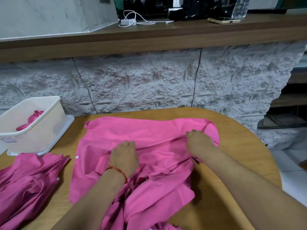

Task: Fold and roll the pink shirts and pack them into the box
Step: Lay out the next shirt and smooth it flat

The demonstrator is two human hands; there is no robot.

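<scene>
A pink shirt (141, 135) lies spread across the wooden table (232, 163) in front of me. My left hand (124, 156) sits on its middle with fingers curled into a fold of the cloth. Further right, my right hand (199, 140) grips a bunched ridge of the same shirt near its right edge. A second pink shirt (28, 183) lies crumpled at the lower left. The white plastic box (38, 128) stands at the table's left rear, and rolled pink shirts (31, 118) lie inside it.
The box rests on its clear lid (66, 123). A rough stone-pattern wall rises behind the table. Above it a wooden counter (149, 35) carries a white charger with cable (129, 22), a phone (224, 20) and a water bottle (240, 7). Tiled floor shows at right.
</scene>
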